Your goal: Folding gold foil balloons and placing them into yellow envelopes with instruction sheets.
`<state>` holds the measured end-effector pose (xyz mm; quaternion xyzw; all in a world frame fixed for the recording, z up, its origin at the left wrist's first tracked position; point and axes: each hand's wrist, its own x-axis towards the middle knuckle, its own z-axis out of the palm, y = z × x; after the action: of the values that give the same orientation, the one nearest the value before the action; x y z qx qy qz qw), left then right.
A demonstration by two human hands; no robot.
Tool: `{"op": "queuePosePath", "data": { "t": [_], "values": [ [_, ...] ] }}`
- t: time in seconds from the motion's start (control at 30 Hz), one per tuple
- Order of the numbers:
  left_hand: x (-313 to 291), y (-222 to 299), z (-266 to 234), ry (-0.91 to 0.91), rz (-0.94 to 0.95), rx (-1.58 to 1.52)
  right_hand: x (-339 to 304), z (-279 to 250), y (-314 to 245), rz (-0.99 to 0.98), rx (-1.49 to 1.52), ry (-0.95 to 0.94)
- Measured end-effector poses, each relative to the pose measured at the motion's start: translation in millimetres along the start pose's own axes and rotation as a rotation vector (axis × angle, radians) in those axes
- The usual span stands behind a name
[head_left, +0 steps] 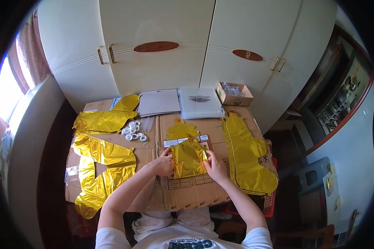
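Observation:
A gold foil balloon [188, 159], flat and partly folded, lies in front of me over a printed card [169, 143]. Its far end spreads out beyond the card's back edge. My left hand [165, 164] grips the foil's left edge, fingers curled. On the opposite edge, my right hand [215, 166] pinches the foil between thumb and fingers. More flat gold foil balloons lie on both sides: one at the far left [102, 121], one at the near left [112, 154], and gold foil at the right [246, 151].
Cardboard [195, 195] covers the work surface. White ribbon rolls [134, 131] and clear straws [148, 123] lie left of centre. Along the back stand grey cards [159, 103], a stack of clear plastic bags [200, 108] and an open box [236, 100]. Cabinet doors [162, 70] rise behind.

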<state>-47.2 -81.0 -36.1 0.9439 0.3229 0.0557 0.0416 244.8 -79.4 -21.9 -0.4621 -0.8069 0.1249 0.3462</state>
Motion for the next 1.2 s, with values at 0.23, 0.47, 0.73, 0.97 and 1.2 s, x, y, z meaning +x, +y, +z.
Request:
{"op": "queuePosePath", "data": {
  "t": [0.23, 0.47, 0.73, 0.97, 1.2],
  "values": [
    [0.9, 7.5, -20.4, -0.033, -0.025, -0.092, 0.6, 4.2, -2.1, -0.070, -0.130, 0.007],
    [-16.1, 22.5, -29.8, 0.169, -0.201, -0.346, 0.4, 3.8, -3.1, -0.065, -0.187, -0.019],
    [-7.8, 61.5, -25.4, 0.419, -0.684, -0.334, 0.2, 7.6, -1.3, -0.051, -0.221, -0.048],
    [-1.4, 68.5, -24.7, 0.474, -0.693, -0.229, 1.6, 5.6, -1.9, 0.006, -0.198, -0.074],
    [0.5, 66.3, -21.3, 0.485, -0.642, -0.142, 6.6, 0.4, -6.6, 0.001, -0.255, -0.158]
  ]
}}
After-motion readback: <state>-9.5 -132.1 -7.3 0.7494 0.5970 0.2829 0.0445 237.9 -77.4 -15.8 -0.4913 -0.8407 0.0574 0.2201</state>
